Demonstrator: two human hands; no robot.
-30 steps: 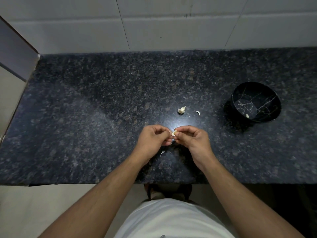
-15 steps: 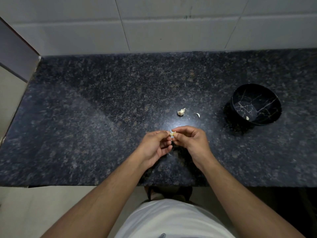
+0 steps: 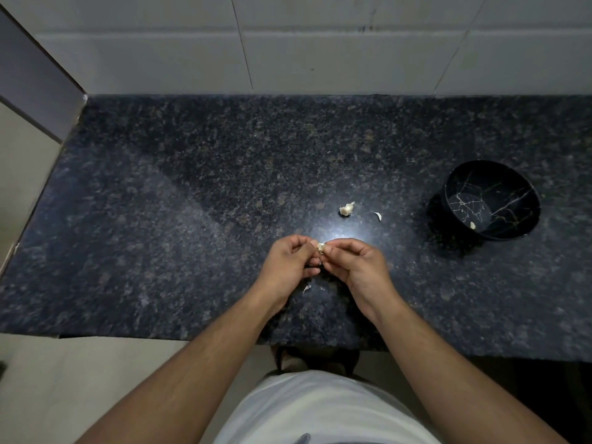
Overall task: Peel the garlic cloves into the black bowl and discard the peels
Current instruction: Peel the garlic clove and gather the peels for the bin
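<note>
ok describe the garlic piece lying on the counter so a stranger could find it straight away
Start at the black bowl on the right of the dark granite counter and look left. Two pale bits lie there: the garlic piece is the farther, chunkier, crumpled lump; the nearer thin curved sliver is not it.

I see both forearms reaching forward and converging; my left hand (image 3: 290, 262) and right hand (image 3: 354, 267) meet fingertip to fingertip, fingers curled, pinching a garlic clove (image 3: 320, 248).
</note>
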